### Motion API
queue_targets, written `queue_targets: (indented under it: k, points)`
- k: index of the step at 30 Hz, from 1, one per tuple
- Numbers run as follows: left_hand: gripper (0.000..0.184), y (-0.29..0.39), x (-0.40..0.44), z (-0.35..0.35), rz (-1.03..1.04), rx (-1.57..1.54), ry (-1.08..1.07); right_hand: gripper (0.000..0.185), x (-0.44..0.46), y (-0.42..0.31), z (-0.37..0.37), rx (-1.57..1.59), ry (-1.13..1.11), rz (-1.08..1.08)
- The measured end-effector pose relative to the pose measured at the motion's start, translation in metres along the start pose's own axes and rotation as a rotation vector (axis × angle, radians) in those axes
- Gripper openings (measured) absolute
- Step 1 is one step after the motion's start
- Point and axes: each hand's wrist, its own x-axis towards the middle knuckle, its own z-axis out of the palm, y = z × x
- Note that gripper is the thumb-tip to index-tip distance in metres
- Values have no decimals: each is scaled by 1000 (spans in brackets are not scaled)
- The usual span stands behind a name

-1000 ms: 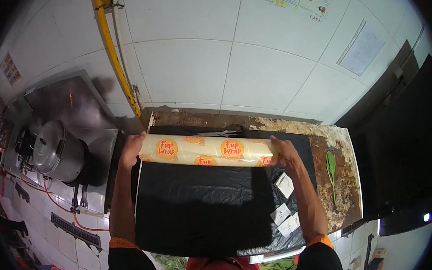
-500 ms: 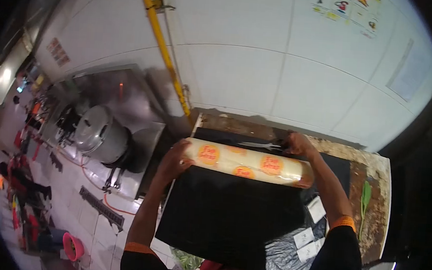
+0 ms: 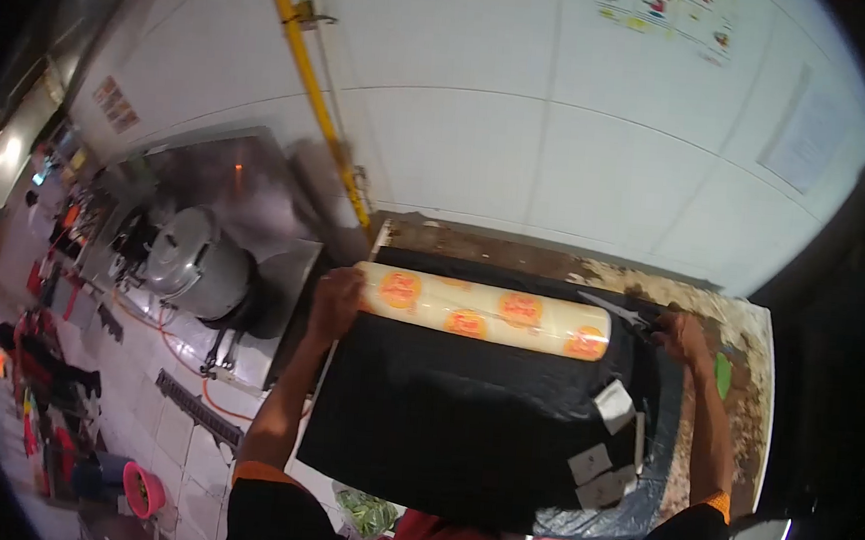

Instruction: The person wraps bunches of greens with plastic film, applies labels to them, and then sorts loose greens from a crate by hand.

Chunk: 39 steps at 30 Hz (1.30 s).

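Observation:
A cream roll of plastic wrap with orange round labels (image 3: 490, 314) lies across the black sheet (image 3: 423, 400). My left hand (image 3: 338, 296) is closed on the left end of the roll. Off the roll's right end, my right hand (image 3: 682, 338) has its fingers closed round the dark handles of the scissors (image 3: 611, 305), whose blades point left. Several white paper squares (image 3: 614, 406) lie on the sheet's right part.
A large metal pot (image 3: 192, 268) stands on the steel stove (image 3: 284, 310) at left. A green leaf (image 3: 723, 375) lies on the worn tabletop (image 3: 744, 337). Tiled wall rises behind. A pink basin (image 3: 143, 491) and a person in red (image 3: 41, 353) are at lower left.
My right hand has let go of the roll's right end, reached the scissors and moved them to the right. The left hand stays at the roll. The view has turned leftward.

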Motion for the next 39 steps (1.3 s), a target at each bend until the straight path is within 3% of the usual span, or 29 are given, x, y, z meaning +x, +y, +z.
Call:
queue_targets:
  k: [2, 5, 6, 7, 8, 9, 11, 12, 14, 15, 16, 17, 19, 20, 21, 23, 24, 26, 28, 32, 37, 38, 39]
  points:
    - [16, 8, -4, 0, -389, -351, -69, 26, -40, 29, 13, -5, 7, -67]
    - [18, 10, -15, 11, -536, -340, -64, 28, -69, 25, 13, -32, -31, 98]
    - [18, -23, -31, 25, -125, -82, -153, 32, -70, 36, 31, -44, 117, -23]
    - [16, -35, -31, 29, -157, -79, -259, 38, -63, -5, 12, 8, 147, 5]
    - [15, -17, -27, 34, -177, 15, -20, 38, -52, -5, 29, -109, 328, -58]
    - [13, -27, -29, 40, -102, -66, 11, 38, -39, -59, -2, -87, 284, -87]
    - [8, -33, -23, 50, -23, -271, 141, 33, 2, -110, 14, 461, 205, -76]
    - [10, -13, -16, 33, -147, -583, 108, 28, 25, -136, 28, 614, 139, -82]
    - [13, -11, -18, 33, -280, -729, 34, 30, 58, -231, 33, 548, 211, -406]
    - [15, -2, -16, 26, -322, -812, -1, 41, 75, -270, 42, 549, 166, -443]
    - [17, 1, -16, 26, -268, -854, 47, 49, 83, -319, 31, 371, 191, -542]
    - [18, 3, -15, 19, -295, -766, 10, 54, 92, -353, 37, 414, 219, -589]
    - [17, 1, -15, 26, -368, -879, -40, 51, 107, -384, 55, 281, 259, -640]
    - [26, -3, -18, 29, -294, -757, -7, 47, 113, -396, 64, 151, 299, -667]
    - [22, -3, -15, 22, -309, -763, -73, 36, 119, -405, 67, 136, 345, -749]
    - [17, -6, -18, 27, -348, -783, -109, 34, 141, -394, 127, 885, 215, -375]
    - [17, -17, -22, 45, -301, -808, -102, 29, 135, -396, 99, 187, 305, -754]
    - [17, -11, -20, 28, -286, -861, -72, 27, 141, -389, 121, 181, 226, -716]
    - [17, -7, -19, 3, -266, -836, -119, 51, 131, -387, 108, 812, -315, -287]
    - [17, -12, -23, 13, -243, -848, -95, 47, 116, -402, 86, 741, -238, -356]
    - [14, -5, -20, 6, -253, -874, -81, 43, 111, -388, 94, 37, 92, -706]
    - [14, -6, -22, 14, -266, -864, -64, 43, 113, -374, 108, 38, 86, -729]
    - [13, -6, -24, 29, -233, -904, -46, 41, 118, -354, 126, 229, 15, -530]
